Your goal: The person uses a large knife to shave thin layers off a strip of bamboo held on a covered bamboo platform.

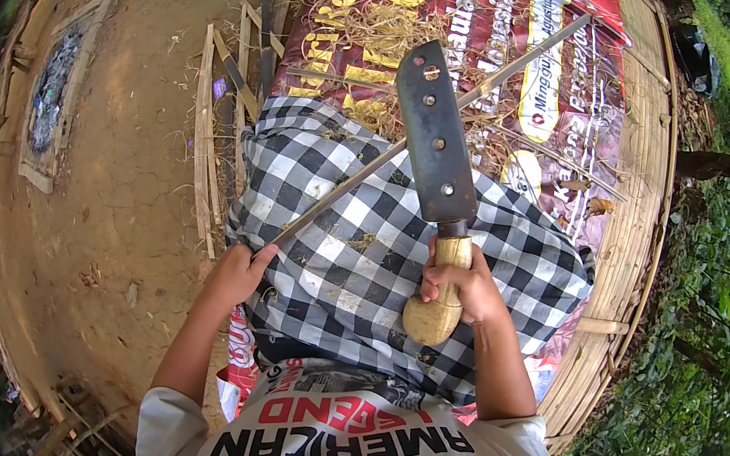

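Observation:
My right hand (465, 287) is wrapped round the pale wooden handle of a wide cleaver-like knife (437, 145). Its dark blade, with several rivets or holes along it, points away from me. In my left hand (239, 274), the fingers pinch the near end of a long thin bamboo strip (343, 186). From there the strip runs diagonally to the far right and passes behind the blade; whether the two touch, I cannot tell. Beneath both hands a black-and-white checked cloth (327, 232) lies over my lap, with a few shavings on it.
A printed red banner (324, 47) lies ahead, strewn with curly shavings (401, 21) and a few strips. Bamboo slats (629, 217) form the right edge, with greenery beyond. Split bamboo pieces (208, 143) lie at left on bare earth, near a framed ash pit (53, 90).

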